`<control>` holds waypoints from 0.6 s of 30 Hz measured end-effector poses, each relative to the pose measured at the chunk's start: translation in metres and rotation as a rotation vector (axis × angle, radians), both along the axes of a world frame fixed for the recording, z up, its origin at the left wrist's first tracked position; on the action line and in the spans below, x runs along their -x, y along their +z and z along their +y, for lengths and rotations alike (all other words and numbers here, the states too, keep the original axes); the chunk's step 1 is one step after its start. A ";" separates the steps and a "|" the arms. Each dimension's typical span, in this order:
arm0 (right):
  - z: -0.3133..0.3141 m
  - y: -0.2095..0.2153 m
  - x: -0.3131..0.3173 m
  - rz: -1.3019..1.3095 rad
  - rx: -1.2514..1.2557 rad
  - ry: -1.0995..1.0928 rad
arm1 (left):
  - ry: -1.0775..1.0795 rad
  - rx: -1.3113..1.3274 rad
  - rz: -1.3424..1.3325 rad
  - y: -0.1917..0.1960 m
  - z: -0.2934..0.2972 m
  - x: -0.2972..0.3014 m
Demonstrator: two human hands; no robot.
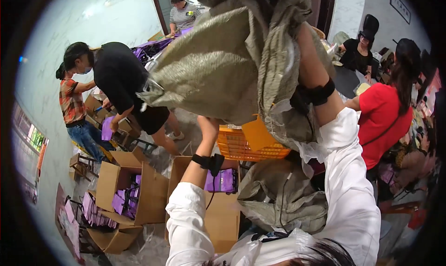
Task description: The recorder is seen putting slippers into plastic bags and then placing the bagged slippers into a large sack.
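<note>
A large grey-green woven sack [209, 66] is held up in the air, its creased folds filling the upper middle. My raised right forearm [316, 61] reaches up among its folds. The sack bunches around the top of that arm and hangs from there; the right hand's fingers are hidden behind the cloth. My left hand [209, 123] is at the sack's lower edge, with its fingers mostly hidden. Below the sack is an orange plastic basket [227, 143] with an orange-yellow sheet [260, 132] at it. Another grey-green sack [278, 196] lies crumpled near my body.
Open cardboard boxes [155, 187] with purple bags [127, 198] stand at left. A person in black [118, 71] bends there beside one in a checked shirt [72, 98]. At right a person in red [383, 117] is close to my arm. Others work at the back.
</note>
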State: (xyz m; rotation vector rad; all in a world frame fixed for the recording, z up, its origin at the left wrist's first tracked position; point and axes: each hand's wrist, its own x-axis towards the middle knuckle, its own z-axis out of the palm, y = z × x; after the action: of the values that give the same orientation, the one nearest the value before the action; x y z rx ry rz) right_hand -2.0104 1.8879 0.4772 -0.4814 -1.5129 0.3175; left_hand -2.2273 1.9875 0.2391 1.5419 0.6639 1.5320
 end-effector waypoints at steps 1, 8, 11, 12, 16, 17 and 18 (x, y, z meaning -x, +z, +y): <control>-0.001 0.005 -0.009 -0.224 -0.245 -0.037 | 0.008 0.094 -0.233 0.018 -0.003 -0.007; 0.031 -0.003 -0.019 -0.175 -0.191 -0.034 | -0.039 0.039 -0.550 0.099 -0.016 0.019; 0.034 -0.008 -0.036 -0.164 -0.179 -0.037 | -0.039 0.042 -0.621 0.112 -0.043 0.008; 0.032 -0.015 -0.033 -0.154 -0.173 -0.036 | -0.091 -0.016 -0.692 0.107 -0.044 0.004; 0.024 -0.037 -0.051 -0.140 -0.108 -0.060 | -0.272 -0.027 -0.694 0.095 -0.047 0.000; -0.019 -0.110 -0.035 -0.112 -0.081 0.000 | -0.202 -0.036 -0.673 0.096 -0.044 0.022; -0.008 -0.080 -0.058 -0.145 -0.060 -0.040 | -0.265 -0.055 -0.699 0.117 -0.055 0.004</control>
State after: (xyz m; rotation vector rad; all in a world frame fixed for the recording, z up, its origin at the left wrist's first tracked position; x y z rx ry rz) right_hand -1.9525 1.8802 0.3970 -0.4947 -1.6463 0.2090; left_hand -2.2310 1.9328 0.3557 0.9719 0.0155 1.7358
